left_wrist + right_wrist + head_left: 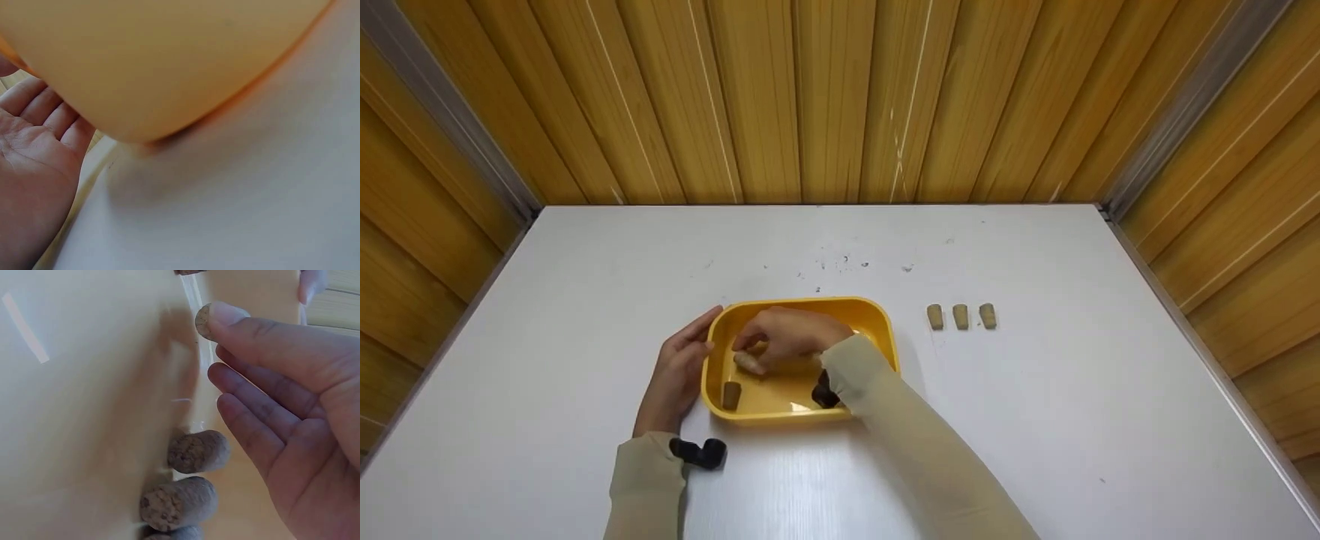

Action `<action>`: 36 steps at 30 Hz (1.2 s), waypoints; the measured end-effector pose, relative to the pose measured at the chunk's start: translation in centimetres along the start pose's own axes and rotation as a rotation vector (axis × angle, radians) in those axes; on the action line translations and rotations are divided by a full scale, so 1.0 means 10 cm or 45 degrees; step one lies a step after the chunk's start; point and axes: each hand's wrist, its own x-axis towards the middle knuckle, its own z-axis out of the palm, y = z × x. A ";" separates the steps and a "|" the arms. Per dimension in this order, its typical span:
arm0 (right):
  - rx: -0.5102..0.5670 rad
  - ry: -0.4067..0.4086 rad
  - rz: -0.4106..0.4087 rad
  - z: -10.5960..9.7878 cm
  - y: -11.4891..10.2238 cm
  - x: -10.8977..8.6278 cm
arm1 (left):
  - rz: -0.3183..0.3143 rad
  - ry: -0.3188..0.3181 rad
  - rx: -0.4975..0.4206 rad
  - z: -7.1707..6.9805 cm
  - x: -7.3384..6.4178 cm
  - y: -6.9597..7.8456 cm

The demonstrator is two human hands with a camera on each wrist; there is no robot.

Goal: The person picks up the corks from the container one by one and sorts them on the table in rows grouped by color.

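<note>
A cork stopper is pinched between the thumb and fingers of my right hand, low inside a yellow plastic tray. Its round end shows past the thumb tip in the right wrist view. Another cork lies in the tray's near left corner. More corks, among them a dark one and its neighbour, line the tray in the right wrist view; my right hand and arm hide them from the head view. My left hand rests at the tray's left wall with fingers extended along the outside.
Three corks stand in a row on the white table right of the tray: a left one, a middle one and a right one. A black wrist camera juts from the left sleeve. Wood-patterned walls border the table.
</note>
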 end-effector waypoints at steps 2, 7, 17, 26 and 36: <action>0.052 0.005 0.035 -0.03 0.00 -0.03 | -0.005 -0.001 -0.004 0.00 0.00 0.00; 0.142 0.003 0.060 -0.11 0.00 -0.10 | -0.011 -0.004 -0.009 0.00 0.00 0.01; 0.145 0.068 0.091 -0.28 0.07 -0.27 | -0.018 0.002 -0.008 0.01 -0.02 0.02; 0.102 0.181 0.058 -0.43 0.18 -0.51 | -0.007 0.021 0.049 0.01 -0.03 0.03; 0.057 0.236 0.080 -0.54 0.33 -0.79 | -0.005 0.017 0.052 0.01 -0.04 0.03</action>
